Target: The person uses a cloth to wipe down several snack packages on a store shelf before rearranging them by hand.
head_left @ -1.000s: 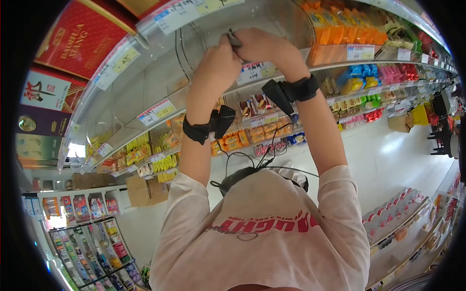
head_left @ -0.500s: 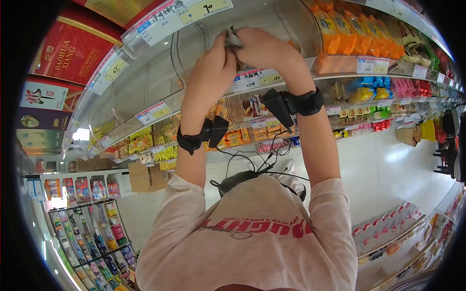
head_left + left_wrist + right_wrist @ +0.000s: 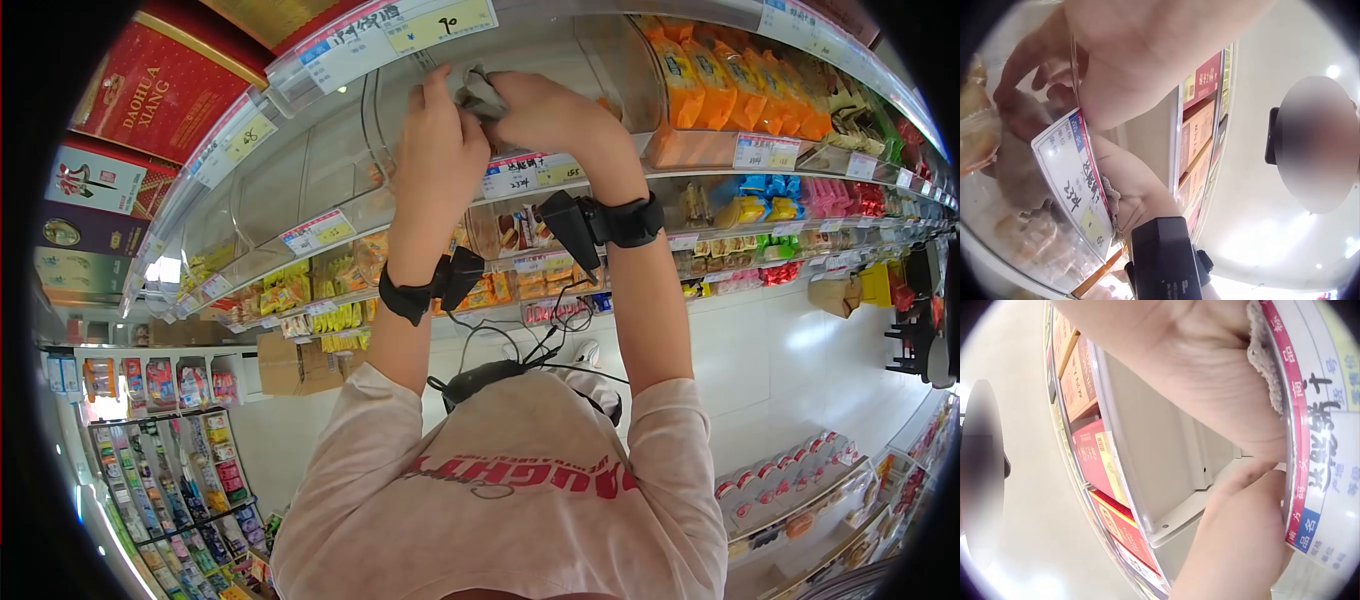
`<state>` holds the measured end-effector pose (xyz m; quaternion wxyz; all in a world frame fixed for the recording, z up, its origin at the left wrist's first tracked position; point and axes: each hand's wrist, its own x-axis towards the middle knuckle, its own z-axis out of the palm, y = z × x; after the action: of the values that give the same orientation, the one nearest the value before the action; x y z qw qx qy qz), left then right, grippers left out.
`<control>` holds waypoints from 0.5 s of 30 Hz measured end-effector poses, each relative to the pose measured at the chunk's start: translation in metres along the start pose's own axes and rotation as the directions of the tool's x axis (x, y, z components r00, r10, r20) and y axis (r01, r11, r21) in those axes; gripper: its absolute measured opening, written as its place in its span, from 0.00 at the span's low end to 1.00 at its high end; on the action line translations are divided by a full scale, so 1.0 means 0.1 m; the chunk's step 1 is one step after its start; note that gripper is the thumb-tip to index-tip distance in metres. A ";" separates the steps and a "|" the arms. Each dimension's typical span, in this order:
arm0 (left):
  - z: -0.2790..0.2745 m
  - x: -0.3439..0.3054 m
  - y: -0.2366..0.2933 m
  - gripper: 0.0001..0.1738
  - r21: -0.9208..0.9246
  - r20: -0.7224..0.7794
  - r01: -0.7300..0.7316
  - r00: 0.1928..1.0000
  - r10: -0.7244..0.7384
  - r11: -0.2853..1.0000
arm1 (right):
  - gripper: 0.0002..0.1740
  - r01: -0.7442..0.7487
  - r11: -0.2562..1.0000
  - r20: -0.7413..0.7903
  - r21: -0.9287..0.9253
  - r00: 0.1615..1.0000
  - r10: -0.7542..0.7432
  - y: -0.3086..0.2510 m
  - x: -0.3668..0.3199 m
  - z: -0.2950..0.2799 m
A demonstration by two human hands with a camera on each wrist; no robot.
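Note:
A grey cloth (image 3: 483, 97) is bunched in my right hand (image 3: 545, 115), whose fingers grip it at the front of a clear plastic shelf bin (image 3: 625, 70). My left hand (image 3: 440, 145) is just left of the cloth, fingers loosely extended, reaching over the bin's front edge. Through the clear front in the left wrist view, the cloth (image 3: 1013, 165) hangs inside, beside wrapped snacks (image 3: 975, 119). A price tag (image 3: 1075, 181) on the bin front covers part of the hands. In the right wrist view a fuzzy edge of cloth (image 3: 1264, 359) shows under the palm.
Orange snack packs (image 3: 735, 85) fill the bin to the right. Lower shelves hold small wrapped sweets (image 3: 770, 195). Red gift boxes (image 3: 150, 80) stand at the upper left, above a shelf edge with a price tag (image 3: 400, 35). A black cable (image 3: 500, 335) hangs before the shirt.
Both hands were together at the cloth. Now my left fingers have come away to the left, and the cloth stays in my right hand. The head view has shifted slightly.

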<state>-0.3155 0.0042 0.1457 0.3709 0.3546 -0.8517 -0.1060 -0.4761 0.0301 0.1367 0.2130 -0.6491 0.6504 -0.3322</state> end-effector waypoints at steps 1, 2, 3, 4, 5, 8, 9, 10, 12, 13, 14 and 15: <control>0.00 -0.01 0.03 0.28 0.029 -0.009 0.013 1.000 -0.013 0.999 | 0.26 0.018 1.000 -0.016 0.006 1.000 -0.018 0.06 0.03 0.04; -0.01 -0.02 0.04 0.29 0.058 -0.018 0.026 1.000 -0.025 0.998 | 0.26 0.036 0.999 -0.032 0.012 0.999 -0.036 0.10 0.05 0.07; -0.02 -0.02 0.05 0.29 0.074 0.021 0.030 0.999 -0.032 0.997 | 0.26 0.049 0.999 -0.039 0.012 0.998 -0.049 0.10 0.04 0.07; -0.04 -0.01 0.05 0.30 0.089 0.059 0.033 0.998 -0.039 0.995 | 0.26 0.063 0.998 -0.048 0.011 0.997 -0.062 0.10 0.04 0.07; -0.05 0.01 0.05 0.31 0.103 0.096 0.034 0.994 -0.044 0.994 | 0.26 0.076 0.997 -0.058 0.008 0.995 -0.075 0.10 0.04 0.06; -0.05 0.02 0.05 0.33 0.068 0.103 0.041 0.993 -0.048 0.997 | 0.26 0.122 0.991 -0.088 0.054 0.989 -0.117 0.02 -0.03 -0.01; -0.04 0.02 0.05 0.34 0.061 0.080 0.045 0.996 -0.049 0.997 | 0.26 0.101 0.994 -0.068 0.046 0.993 -0.098 0.04 -0.02 -0.02; -0.03 0.01 0.04 0.34 0.057 0.057 0.048 0.997 -0.051 0.997 | 0.26 0.080 0.996 -0.047 0.039 0.996 -0.078 0.06 0.00 -0.01; -0.03 0.00 0.04 0.35 0.042 0.030 0.040 0.999 -0.041 0.998 | 0.26 0.053 0.998 -0.019 0.028 0.998 -0.052 0.05 -0.01 -0.02; -0.04 0.00 0.04 0.36 0.032 0.026 0.030 0.999 -0.031 0.999 | 0.26 0.047 0.999 -0.009 0.024 0.999 -0.046 0.03 -0.02 -0.03; -0.04 -0.01 0.03 0.36 0.021 0.021 0.019 1.000 -0.020 1.000 | 0.27 0.041 0.999 0.000 0.019 0.999 -0.041 0.01 -0.03 -0.04; -0.05 -0.01 0.04 0.37 0.004 0.025 0.028 0.999 -0.028 1.000 | 0.27 0.045 0.998 0.000 0.032 0.999 -0.045 -0.01 -0.05 -0.06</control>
<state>-0.3139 0.0081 0.1503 0.3581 0.3657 -0.8515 -0.1142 -0.4791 0.0362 0.1406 0.2160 -0.6602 0.6301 -0.3472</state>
